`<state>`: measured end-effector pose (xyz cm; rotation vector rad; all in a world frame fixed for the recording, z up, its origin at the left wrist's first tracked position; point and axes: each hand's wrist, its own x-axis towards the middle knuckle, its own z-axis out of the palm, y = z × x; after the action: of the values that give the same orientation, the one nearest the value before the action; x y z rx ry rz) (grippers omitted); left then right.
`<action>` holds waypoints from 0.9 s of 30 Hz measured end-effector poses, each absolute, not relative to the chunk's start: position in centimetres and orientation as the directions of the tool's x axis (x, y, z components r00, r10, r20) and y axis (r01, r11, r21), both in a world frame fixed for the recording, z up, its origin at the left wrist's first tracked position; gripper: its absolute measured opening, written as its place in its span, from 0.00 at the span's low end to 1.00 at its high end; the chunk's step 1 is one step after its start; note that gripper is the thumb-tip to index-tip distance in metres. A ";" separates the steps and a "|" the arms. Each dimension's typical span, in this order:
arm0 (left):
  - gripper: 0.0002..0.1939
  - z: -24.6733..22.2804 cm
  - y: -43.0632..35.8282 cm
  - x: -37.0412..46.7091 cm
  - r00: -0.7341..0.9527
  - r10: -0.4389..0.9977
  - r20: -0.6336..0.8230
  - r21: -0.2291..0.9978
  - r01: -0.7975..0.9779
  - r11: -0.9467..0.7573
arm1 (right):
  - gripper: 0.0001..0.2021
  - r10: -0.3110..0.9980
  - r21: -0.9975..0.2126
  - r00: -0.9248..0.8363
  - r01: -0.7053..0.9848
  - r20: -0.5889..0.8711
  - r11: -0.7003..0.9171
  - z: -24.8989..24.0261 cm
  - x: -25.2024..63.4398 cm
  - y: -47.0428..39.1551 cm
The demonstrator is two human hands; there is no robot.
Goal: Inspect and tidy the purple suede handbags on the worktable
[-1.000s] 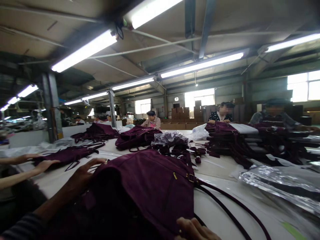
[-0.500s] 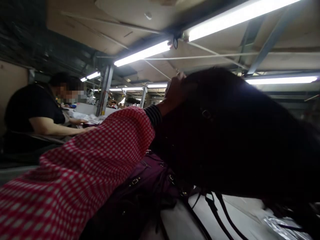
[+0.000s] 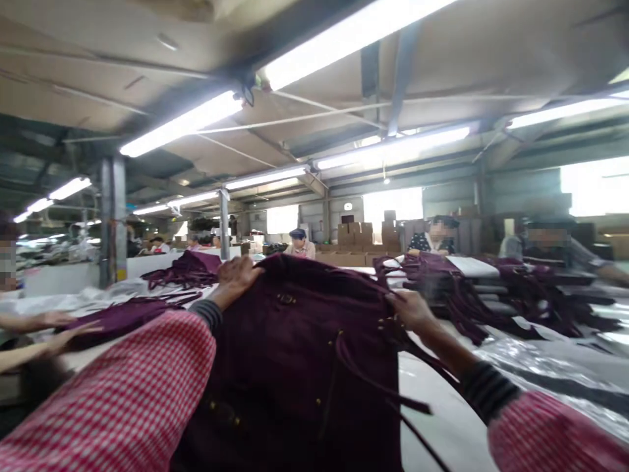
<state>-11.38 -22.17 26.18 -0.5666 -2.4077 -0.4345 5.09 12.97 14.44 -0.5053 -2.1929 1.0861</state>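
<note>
A dark purple bag with small brass-coloured fittings and dangling straps hangs upright in front of me over the white table. At its upper left corner, my left hand is closed on the fabric. My right hand grips the upper right edge, beside the straps. Both arms wear red-and-white checked sleeves with striped cuffs.
Purple bags are stacked at the right, near clear plastic wrapping. At the left, another person's hands touch a purple piece. More people, a pillar and cardboard boxes stand beyond.
The view has swung right. The bag has come down from a raised, tilted position to hang in front of me, and my right hand now shows on its right edge.
</note>
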 end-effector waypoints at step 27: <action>0.20 1.2 -6.8 3.7 -0.053 0.981 -0.189 0.166 0.983 0.085 | 0.10 0.249 -0.272 -0.961 0.209 0.124 0.940 6.3 11.0 17.0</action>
<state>3.66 -6.82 1.20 -2.3157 -2.4830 0.0133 10.98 16.99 6.33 -0.3488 -2.9392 0.3863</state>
